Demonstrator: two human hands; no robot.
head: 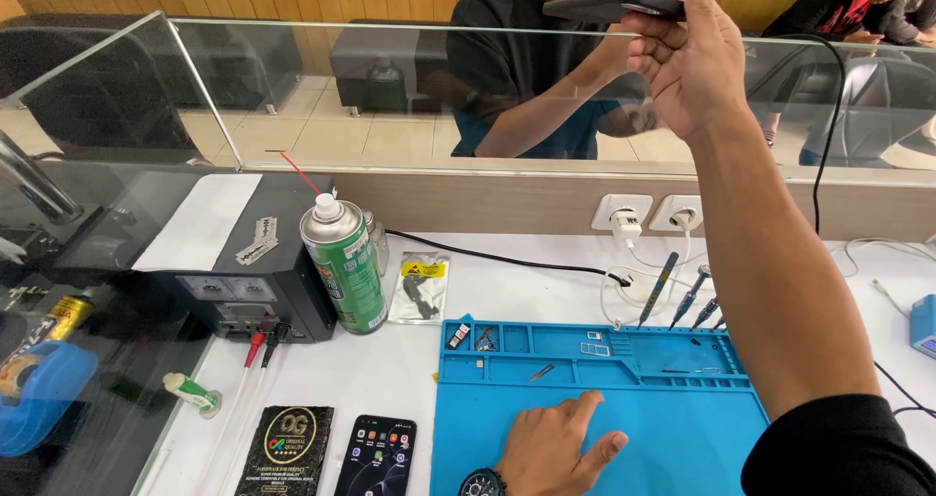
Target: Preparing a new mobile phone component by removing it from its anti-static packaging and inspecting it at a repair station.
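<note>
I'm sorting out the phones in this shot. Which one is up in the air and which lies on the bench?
The dark phone held over the glass by the right hand is aloft; the lit phone lies flat left of the blue mat.

Open blue mat (673, 428); spray can (341, 267) leftward.

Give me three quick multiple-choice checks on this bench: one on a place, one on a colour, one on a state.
1. Where is the right hand?
A. Flat on the mat
B. Raised above the glass partition
C. On the spray can

2. What colour is the work mat?
A. Blue
B. Red
C. Grey

3. What state is the phone lying left of the mat in?
A. Screen dark
B. Screen lit with icons
C. Face down

Answers: 1 B, it holds a dark phone up over the glass partition. 2 A, the mat under the left hand is blue. 3 B, coloured icons show on its screen.
</note>
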